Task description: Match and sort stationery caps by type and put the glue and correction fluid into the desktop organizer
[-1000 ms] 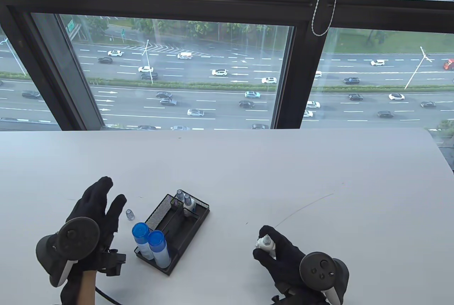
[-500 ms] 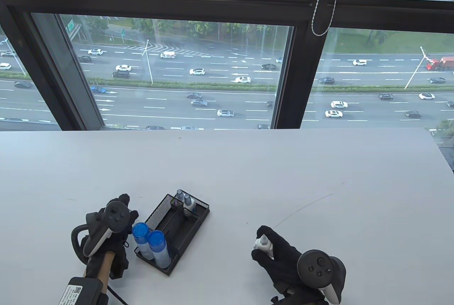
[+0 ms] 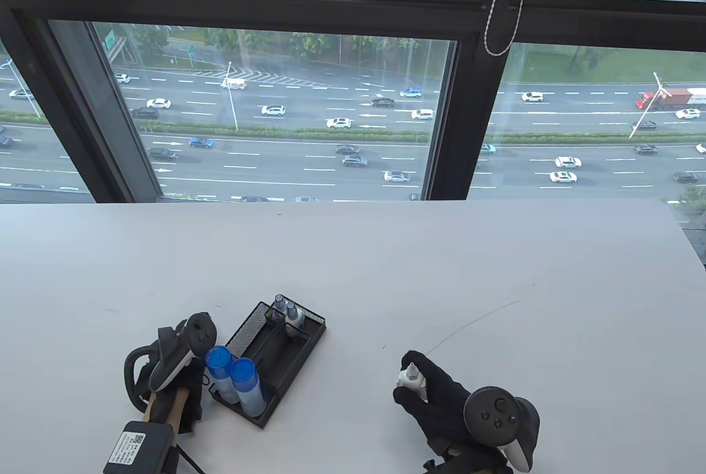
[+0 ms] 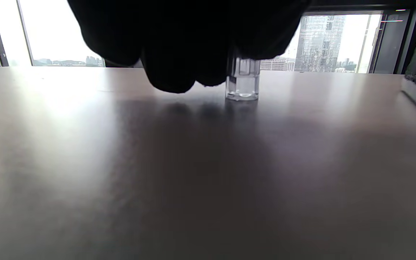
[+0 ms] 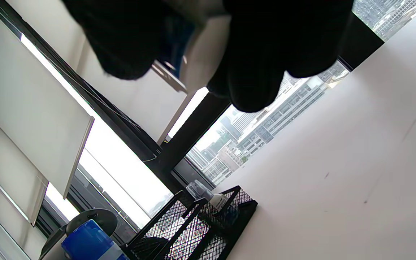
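An uncapped bottle (image 3: 411, 377) is held upright in the curled right hand (image 3: 441, 405), well right of the organizer (image 3: 309, 333), while a clear cap (image 4: 242, 81) just left of it is reached by the left hand (image 3: 176, 380), grip unclear, seemingly for capping.

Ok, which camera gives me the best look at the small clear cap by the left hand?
The left wrist view: the clear cap stands upright on the table, its top under the left hand's fingers. In the table view the left hand and its tracker cover it. The right wrist view does not show it.
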Tool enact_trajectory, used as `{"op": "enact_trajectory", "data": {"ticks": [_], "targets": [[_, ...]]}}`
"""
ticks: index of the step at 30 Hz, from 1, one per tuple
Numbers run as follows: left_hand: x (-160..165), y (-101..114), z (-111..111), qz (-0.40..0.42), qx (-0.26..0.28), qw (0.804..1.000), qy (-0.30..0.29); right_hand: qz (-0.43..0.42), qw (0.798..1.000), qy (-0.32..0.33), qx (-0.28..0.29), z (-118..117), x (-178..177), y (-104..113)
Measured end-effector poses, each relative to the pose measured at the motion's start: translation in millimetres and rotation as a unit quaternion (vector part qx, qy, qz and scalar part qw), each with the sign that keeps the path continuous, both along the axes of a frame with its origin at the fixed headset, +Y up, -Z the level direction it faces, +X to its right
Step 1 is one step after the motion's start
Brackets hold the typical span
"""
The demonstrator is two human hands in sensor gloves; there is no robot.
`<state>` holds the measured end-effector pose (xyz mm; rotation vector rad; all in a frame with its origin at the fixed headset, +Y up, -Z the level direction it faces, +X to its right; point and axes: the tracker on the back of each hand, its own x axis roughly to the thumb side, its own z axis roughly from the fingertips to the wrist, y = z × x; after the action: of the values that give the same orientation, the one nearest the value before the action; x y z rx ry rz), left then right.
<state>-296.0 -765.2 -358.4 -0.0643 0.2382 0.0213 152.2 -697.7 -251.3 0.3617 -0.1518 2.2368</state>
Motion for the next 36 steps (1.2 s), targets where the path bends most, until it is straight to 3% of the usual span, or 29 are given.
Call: {"op": "enact_trajectory", "data": {"ticks": [10, 14, 17, 19, 24, 29, 32, 36], "targets": [[-5.8, 4.9, 2.2, -0.006, 0.018, 1.0, 0.024, 0.008, 1.0, -0.003, 0.003, -0.1, 0.4, -0.3], [-16.6, 41.4, 10.7, 0.091, 0.088, 0.991, 0.046, 0.009, 1.0, -0.002, 0.002, -0.1, 0.4, -0.3], [-20.9, 85.4, 26.7, 0.188, 0.187, 0.964, 0.037, 0.008, 1.0, 0.003, -0.001, -0.5, 0.1, -0.4], [-17.7, 113.3, 40.4, 0.272, 0.249, 0.929, -0.012, 0.0, 1.0, 0.009, -0.003, 0.0, -1.0, 0.6], [17.4, 156.6, 72.4, 0.388, 0.295, 0.863, -0.136, -0.002, 1.0, 0.018, 0.002, 3.7, -5.1, 3.4], [84.2, 183.5, 94.6, 0.389, 0.274, 0.84, -0.259, -0.016, 0.999, 0.028, 0.003, 6.4, -6.7, 5.5], [125.9, 189.1, 98.9, 0.345, 0.24, 0.853, -0.311, -0.023, 0.999, 0.031, 0.003, 6.9, -7.1, 5.2], [176.0, 188.5, 113.8, 0.313, 0.237, 0.844, -0.366, -0.013, 0.999, 0.035, 0.006, 7.0, -7.9, 4.6]]}}
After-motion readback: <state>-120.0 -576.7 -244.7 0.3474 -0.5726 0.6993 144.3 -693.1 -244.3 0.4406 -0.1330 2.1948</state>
